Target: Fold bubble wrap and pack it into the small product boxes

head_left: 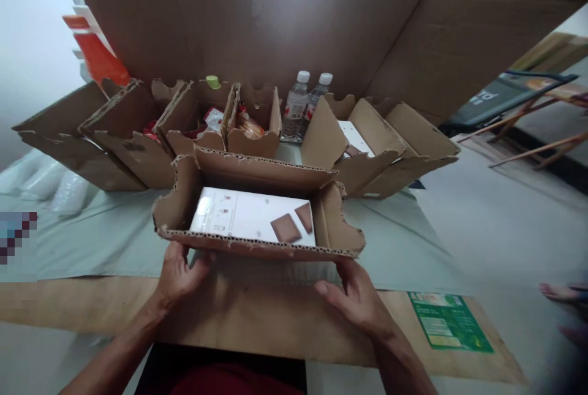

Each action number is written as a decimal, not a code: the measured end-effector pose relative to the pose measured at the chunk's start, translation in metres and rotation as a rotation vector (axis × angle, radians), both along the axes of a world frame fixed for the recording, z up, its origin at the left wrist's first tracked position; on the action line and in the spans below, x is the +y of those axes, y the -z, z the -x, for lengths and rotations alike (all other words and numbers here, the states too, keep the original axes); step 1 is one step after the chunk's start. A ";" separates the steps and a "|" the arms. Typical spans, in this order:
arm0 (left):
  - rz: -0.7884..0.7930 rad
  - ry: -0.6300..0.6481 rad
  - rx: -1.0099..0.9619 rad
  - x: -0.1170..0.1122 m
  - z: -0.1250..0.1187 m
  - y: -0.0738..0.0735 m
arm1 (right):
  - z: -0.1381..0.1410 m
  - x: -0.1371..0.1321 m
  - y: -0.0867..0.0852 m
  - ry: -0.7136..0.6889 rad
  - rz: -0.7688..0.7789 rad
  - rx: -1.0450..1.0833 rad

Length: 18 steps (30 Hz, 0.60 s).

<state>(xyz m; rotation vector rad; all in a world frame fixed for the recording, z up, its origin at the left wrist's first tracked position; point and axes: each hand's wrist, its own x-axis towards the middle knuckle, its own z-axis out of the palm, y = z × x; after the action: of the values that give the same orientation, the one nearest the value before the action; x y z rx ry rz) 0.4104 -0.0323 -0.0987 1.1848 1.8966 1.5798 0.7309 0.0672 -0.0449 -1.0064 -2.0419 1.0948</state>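
An open cardboard box (261,169) with cut-out, ragged edges is in front of me, tilted so that its inside shows. In it lies a white package (250,214) printed with brown chocolate-like squares and small diagrams. My left hand (181,272) grips the cardboard box at its lower left corner, thumb out in front. At the lower right corner my right hand (351,294) has hold of the same box, its thumb also showing. The other fingers of both hands are mostly hidden beneath or behind the cardboard.
Similar cardboard boxes (119,159) with packets stand behind on the left, and more boxes (367,165) on the right. Two water bottles (296,107) stand between them. Bubble-wrapped rolls (68,190) lie left on the pale cloth (390,242). A green printed sheet (450,321) lies on the wooden edge.
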 end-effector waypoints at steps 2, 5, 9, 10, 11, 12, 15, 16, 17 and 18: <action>0.034 0.003 0.014 0.004 0.013 -0.002 | 0.008 0.008 -0.008 -0.023 -0.044 -0.044; 0.088 0.032 0.015 0.007 0.020 0.000 | 0.007 0.012 -0.037 0.062 -0.197 -0.087; 0.018 0.083 -0.073 0.010 0.015 0.001 | 0.012 0.014 -0.101 0.170 -0.487 -0.143; 0.003 0.091 -0.089 0.010 0.014 0.001 | 0.019 0.016 -0.116 0.123 -0.545 -0.185; -0.006 0.101 -0.097 0.011 0.013 0.001 | 0.029 0.019 -0.129 0.056 -0.597 -0.238; -0.012 0.110 -0.099 0.010 0.012 0.000 | 0.040 0.023 -0.138 -0.020 -0.643 -0.301; -0.036 0.135 -0.083 0.009 0.011 -0.001 | 0.075 0.036 -0.147 -0.194 -0.709 -0.518; -0.044 0.144 -0.070 0.008 0.010 -0.002 | 0.084 0.039 -0.146 -0.230 -0.704 -0.575; -0.050 0.152 -0.055 0.007 0.010 -0.003 | 0.093 0.041 -0.144 -0.260 -0.691 -0.612; -0.056 0.157 -0.040 0.007 0.010 -0.003 | 0.100 0.042 -0.143 -0.286 -0.667 -0.631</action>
<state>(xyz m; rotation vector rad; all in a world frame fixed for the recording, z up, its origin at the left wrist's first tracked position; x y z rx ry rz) 0.4003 -0.0252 -0.0955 1.2821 1.7008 1.5691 0.6312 0.1089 0.0981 -0.7648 -2.8378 0.1341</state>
